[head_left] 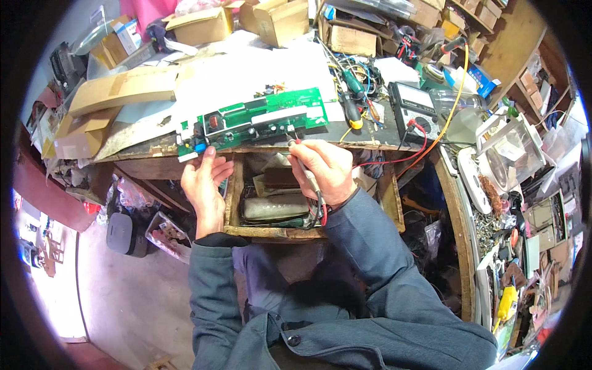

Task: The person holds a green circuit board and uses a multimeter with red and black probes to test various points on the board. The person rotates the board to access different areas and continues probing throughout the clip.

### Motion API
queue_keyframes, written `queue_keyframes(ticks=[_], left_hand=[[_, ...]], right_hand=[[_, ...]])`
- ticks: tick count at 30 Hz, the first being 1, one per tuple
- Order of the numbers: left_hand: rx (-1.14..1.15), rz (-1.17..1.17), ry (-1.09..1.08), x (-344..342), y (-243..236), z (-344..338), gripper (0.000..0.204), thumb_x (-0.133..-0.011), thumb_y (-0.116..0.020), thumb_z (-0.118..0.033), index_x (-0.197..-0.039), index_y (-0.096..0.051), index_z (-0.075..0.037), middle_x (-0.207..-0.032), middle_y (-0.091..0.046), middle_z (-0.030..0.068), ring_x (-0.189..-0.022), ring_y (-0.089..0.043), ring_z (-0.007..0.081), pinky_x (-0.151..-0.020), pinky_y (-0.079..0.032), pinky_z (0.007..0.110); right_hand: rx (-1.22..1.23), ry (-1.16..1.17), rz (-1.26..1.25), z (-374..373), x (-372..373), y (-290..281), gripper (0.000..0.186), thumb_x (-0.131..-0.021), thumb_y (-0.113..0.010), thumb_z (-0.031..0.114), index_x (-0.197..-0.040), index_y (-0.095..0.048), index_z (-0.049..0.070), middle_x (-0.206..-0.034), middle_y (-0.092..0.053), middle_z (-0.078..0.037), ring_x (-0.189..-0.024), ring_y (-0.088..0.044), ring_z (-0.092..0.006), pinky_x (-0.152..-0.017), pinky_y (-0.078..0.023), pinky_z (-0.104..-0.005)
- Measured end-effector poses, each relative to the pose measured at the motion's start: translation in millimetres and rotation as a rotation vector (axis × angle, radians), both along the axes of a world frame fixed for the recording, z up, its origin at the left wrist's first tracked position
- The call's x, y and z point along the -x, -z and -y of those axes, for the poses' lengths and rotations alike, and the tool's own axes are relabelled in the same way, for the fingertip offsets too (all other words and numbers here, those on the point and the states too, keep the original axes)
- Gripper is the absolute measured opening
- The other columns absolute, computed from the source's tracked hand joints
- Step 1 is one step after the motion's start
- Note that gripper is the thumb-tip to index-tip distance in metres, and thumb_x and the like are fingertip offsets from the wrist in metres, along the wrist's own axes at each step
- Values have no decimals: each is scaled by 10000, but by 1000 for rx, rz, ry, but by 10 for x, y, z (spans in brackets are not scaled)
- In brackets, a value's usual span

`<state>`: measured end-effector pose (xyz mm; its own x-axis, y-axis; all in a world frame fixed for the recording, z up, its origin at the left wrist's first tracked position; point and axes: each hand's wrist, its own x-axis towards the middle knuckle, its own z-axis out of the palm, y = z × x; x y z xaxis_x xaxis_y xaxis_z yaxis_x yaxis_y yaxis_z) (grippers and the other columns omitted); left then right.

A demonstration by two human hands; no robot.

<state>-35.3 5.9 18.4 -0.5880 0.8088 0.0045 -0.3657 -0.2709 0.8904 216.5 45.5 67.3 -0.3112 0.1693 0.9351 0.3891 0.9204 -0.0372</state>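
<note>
A long green circuit board (317, 111) lies tilted across the front edge of the workbench, with black, white and blue parts on it. My left hand (206, 188) grips its near left corner, thumb on top near a blue component. In my right hand (327, 169) are the multimeter probes (313, 179), their tips at the board's near edge, right of its middle; whether they touch a contact I cannot tell. Red and black leads hang below that hand. A red lead (427, 139) runs into an analog multimeter (416, 110), black with a dial, at the right.
Below the board, a wooden drawer (274, 232) stands pulled out with odds and ends inside. Screwdrivers (352, 111) and wires lie left of the multimeter. Cardboard boxes (280, 23) line the back; a long carton (123, 91) lies at left. A yellow cable (459, 92) loops at right.
</note>
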Motion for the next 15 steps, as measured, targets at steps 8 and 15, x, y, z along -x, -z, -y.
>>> queue_keyframes(ticks=[8,15], left_hand=[[-56,-568,-162,-436,-55,259,155,-1030,-819,-140,-1083,-712,-42,-870,-730,31,-703,-674,96,-645,-554,259],[-578,-1151,113,-777,-383,141,452,-879,-654,100,-1308,-728,-21,-1165,-762,200,-1018,-785,354,-866,-631,404]], right_hand=[[-9,-52,118,24,-16,-1,388,-800,-834,53,-1173,-736,11,-957,-738,-127,-792,-765,-303,-673,-629,-387],[-4,-83,155,94,-50,-30,422,-791,-792,14,-1206,-728,-23,-1033,-757,-163,-845,-779,-330,-718,-650,-398]])
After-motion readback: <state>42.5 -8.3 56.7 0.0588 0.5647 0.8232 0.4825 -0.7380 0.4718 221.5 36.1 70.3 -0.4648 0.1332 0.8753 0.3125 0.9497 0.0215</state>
